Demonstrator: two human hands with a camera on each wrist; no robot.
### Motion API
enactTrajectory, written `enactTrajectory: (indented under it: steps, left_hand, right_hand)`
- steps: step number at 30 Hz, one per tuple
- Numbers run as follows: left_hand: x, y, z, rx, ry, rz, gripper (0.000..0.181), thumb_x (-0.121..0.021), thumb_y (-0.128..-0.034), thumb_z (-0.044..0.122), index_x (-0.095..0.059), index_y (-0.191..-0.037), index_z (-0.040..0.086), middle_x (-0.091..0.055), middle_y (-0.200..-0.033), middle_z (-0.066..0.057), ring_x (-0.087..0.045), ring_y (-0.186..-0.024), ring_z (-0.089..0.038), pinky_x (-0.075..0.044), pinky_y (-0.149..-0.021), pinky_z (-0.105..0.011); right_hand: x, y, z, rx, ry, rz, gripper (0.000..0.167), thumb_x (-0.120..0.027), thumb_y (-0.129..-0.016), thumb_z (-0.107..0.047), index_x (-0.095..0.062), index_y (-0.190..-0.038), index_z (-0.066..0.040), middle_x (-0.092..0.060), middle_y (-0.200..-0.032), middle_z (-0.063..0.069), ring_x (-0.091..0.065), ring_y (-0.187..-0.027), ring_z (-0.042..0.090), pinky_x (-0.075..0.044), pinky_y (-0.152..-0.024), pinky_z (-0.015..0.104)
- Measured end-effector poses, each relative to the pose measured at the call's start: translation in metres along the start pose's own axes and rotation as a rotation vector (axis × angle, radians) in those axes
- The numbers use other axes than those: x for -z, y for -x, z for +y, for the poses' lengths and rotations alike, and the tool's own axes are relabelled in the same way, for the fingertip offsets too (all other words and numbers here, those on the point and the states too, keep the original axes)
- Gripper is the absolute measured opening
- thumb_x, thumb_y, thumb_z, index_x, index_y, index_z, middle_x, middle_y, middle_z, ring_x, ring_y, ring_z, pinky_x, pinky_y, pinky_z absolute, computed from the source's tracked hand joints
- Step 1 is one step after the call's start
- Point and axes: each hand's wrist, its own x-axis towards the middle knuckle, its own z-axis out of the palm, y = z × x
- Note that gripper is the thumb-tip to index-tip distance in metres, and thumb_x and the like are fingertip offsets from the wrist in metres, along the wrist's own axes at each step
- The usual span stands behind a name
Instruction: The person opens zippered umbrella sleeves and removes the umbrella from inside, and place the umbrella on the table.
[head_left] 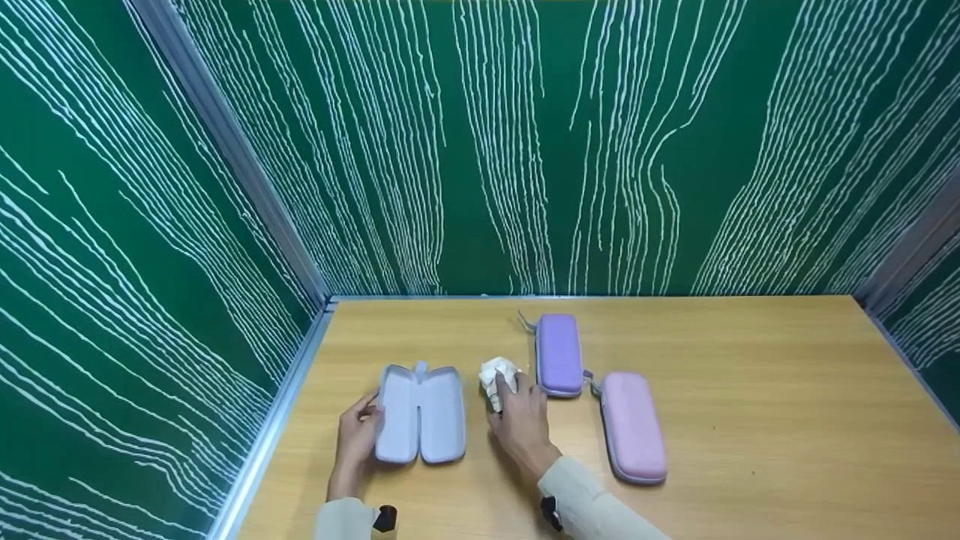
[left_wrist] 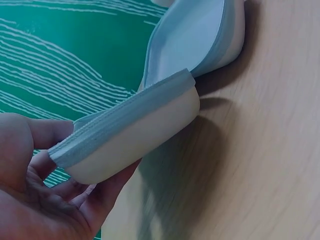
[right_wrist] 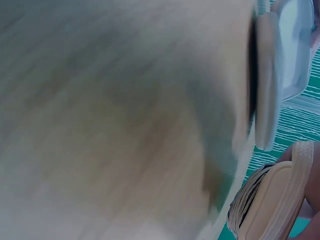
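Note:
A pale blue-grey zip case (head_left: 442, 420) lies spread wide, both shallow halves facing up with bare insides. My left hand (head_left: 355, 442) grips its left half at the outer edge. In the left wrist view the thumb is over the rim of that case half (left_wrist: 145, 135), with fingers underneath, and it is tilted up off the table. Right of the case, my right hand (head_left: 523, 424) holds a white crumpled bundle (head_left: 496, 370). The right wrist view shows a beige rounded piece with greyish strands (right_wrist: 265, 200) at the fingers; its exact kind is unclear.
A purple zip case (head_left: 559, 354) lies closed just beyond my right hand. Farther right is a closed pink zip case (head_left: 634, 427). Green walls with white wavy lines border the wooden table (head_left: 772, 405) at the back and sides.

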Motion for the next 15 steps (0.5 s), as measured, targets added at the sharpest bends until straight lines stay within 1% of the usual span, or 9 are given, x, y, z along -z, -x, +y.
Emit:
enactTrajectory:
  steps: [5, 11, 15]
  left_hand:
    - [0.002, -0.008, -0.003, 0.033, 0.007, 0.002, 0.043, -0.056, -0.1050, 0.005, -0.058, -0.147, -0.003, -0.067, -0.120, -0.023, -0.062, -0.109, -0.032, -0.049, -0.084, -0.029]
    - [0.002, -0.015, -0.003, 0.052, 0.007, 0.013, 0.043, -0.055, -0.1051, 0.006, -0.058, -0.147, -0.002, -0.067, -0.121, -0.023, -0.061, -0.110, -0.031, -0.049, -0.086, -0.030]
    - [0.002, -0.019, -0.001, 0.044, -0.017, 0.022, 0.043, -0.055, -0.1048, 0.006, -0.059, -0.147, -0.002, -0.067, -0.122, -0.024, -0.062, -0.111, -0.032, -0.049, -0.087, -0.031]
  right_hand:
    - [-0.007, 0.003, -0.001, -0.028, 0.042, -0.053, 0.057, -0.091, -0.076, -0.020, -0.073, -0.128, -0.004, -0.064, -0.120, 0.028, -0.062, -0.089, 0.044, -0.051, -0.078, 0.051]
    - [-0.012, 0.003, -0.004, -0.042, 0.046, -0.049, 0.056, -0.090, -0.076, -0.018, -0.073, -0.127, -0.004, -0.064, -0.118, 0.028, -0.060, -0.084, 0.042, -0.050, -0.080, 0.051]
    - [-0.015, 0.002, -0.005, -0.036, 0.059, -0.051, 0.057, -0.089, -0.074, -0.017, -0.073, -0.127, -0.003, -0.064, -0.117, 0.028, -0.059, -0.080, 0.041, -0.049, -0.080, 0.050]
